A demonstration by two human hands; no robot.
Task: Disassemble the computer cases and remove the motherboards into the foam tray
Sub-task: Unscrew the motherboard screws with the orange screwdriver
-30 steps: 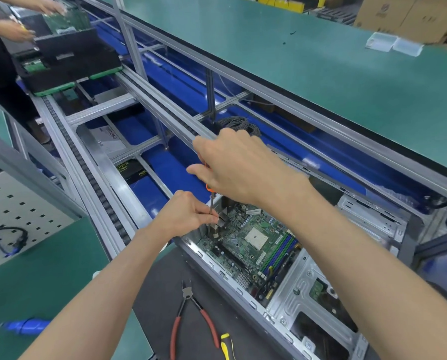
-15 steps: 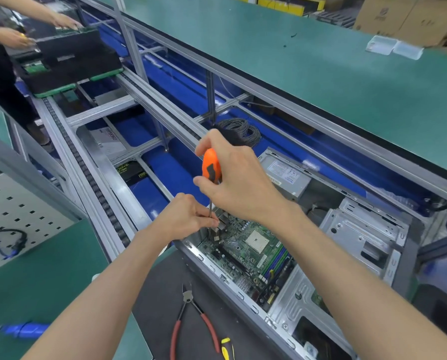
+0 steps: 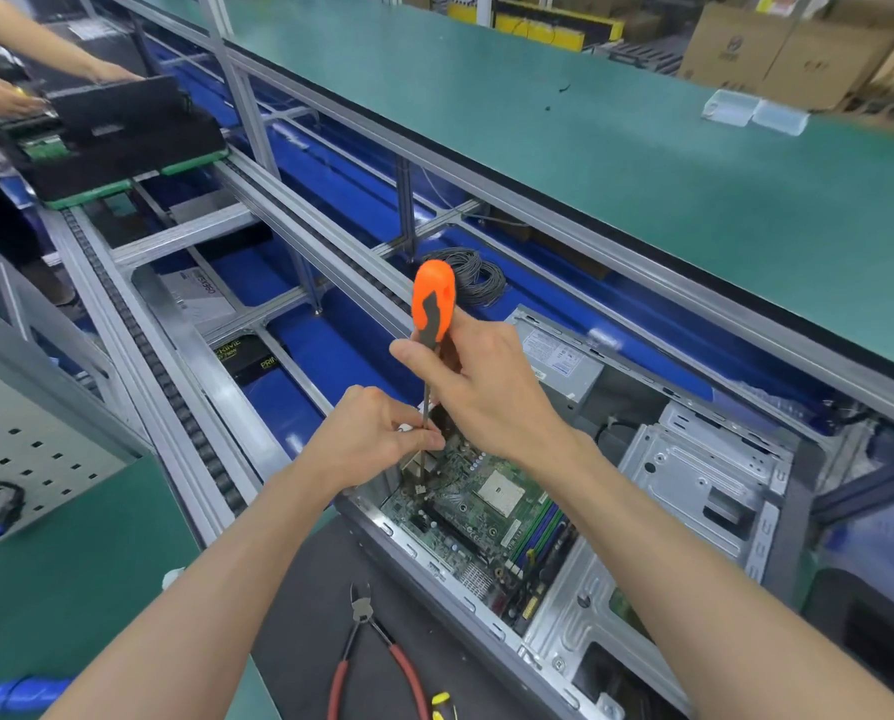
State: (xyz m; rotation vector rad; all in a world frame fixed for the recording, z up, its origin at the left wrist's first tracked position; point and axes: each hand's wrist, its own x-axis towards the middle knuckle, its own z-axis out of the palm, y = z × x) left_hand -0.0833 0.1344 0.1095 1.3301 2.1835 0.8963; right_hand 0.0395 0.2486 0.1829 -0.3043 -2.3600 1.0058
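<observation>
Over the motherboard (image 3: 481, 506) the near-right stretch lies open from above. Its far-left corner is crowded: the left hand (image 3: 377, 433), the right hand (image 3: 486, 387) and the upright screwdriver (image 3: 431, 324) fill it. The drive cage (image 3: 704, 475) walls the right, the power supply (image 3: 559, 356) the far side.

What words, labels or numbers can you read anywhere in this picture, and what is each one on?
"PRIM", cut off, in yellow on the black box under the conveyor rails.
Dark print on the white box under the rails: upside down, too blurred to read.
White label on the power supply in the computer case: print too small to read.
Logo on the cardboard box far back: too blurred to read.
Markings on the motherboard: too small to read.
</observation>
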